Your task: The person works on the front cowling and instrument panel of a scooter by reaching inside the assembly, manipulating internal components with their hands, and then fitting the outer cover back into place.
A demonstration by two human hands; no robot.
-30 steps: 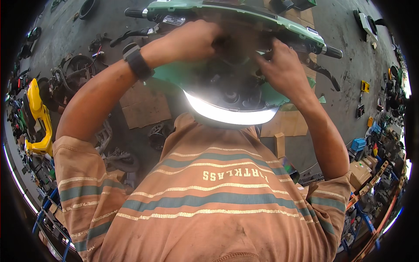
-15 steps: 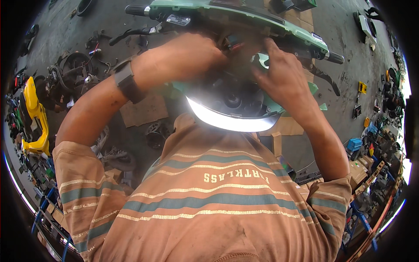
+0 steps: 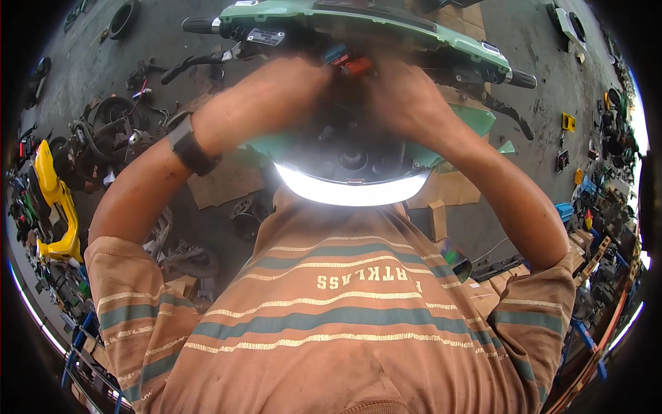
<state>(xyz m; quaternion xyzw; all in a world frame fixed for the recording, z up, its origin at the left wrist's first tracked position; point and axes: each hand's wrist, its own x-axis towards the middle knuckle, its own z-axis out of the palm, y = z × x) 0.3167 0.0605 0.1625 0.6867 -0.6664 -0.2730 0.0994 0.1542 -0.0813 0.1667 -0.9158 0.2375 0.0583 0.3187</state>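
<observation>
I am working inside a mint-green scooter front [image 3: 476,48] fitted with handlebar grips [image 3: 521,79] and a glowing curved lamp strip [image 3: 350,190] below a black housing [image 3: 352,157]. Small red [image 3: 356,66] and blue [image 3: 336,53] pieces, apparently connectors, show between my hands near the bar's centre. My left hand [image 3: 289,90] reaches in just left of them, its fingers smeared and shadowed. My right hand [image 3: 403,96] is right of them, fingers also blurred and partly hidden in the opening, so I cannot make out what either hand holds.
Around the scooter, cardboard sheets [image 3: 227,190] lie on the grey floor. A yellow body panel [image 3: 58,207] and dark vehicle parts [image 3: 114,124] are at left, a tyre [image 3: 124,19] at upper left. Heaped parts [image 3: 614,138], a small yellow item [image 3: 568,121] and cardboard boxes [image 3: 503,279] are at right.
My left hand has moved down and a little leftward since a second ago. My right hand has shifted toward the middle. The red and blue pieces now show clearly between them.
</observation>
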